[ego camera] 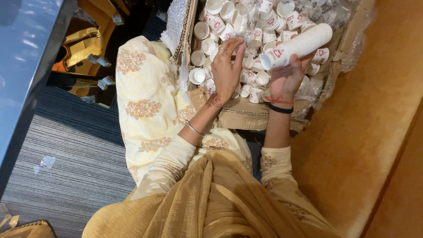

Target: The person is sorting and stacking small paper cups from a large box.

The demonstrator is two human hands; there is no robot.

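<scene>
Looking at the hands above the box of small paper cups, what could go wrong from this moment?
1. The right hand holds the long stack of cups near one end only, so the stack may sag and come apart.
2. The left hand reaches in among the loose cups; it could crush some.
3. The cardboard box has a bent near wall with torn plastic wrap, so cups might spill over it.

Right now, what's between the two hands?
In the head view, loose cups in the box lie between the left hand and the right hand, which holds a cup stack.
</scene>
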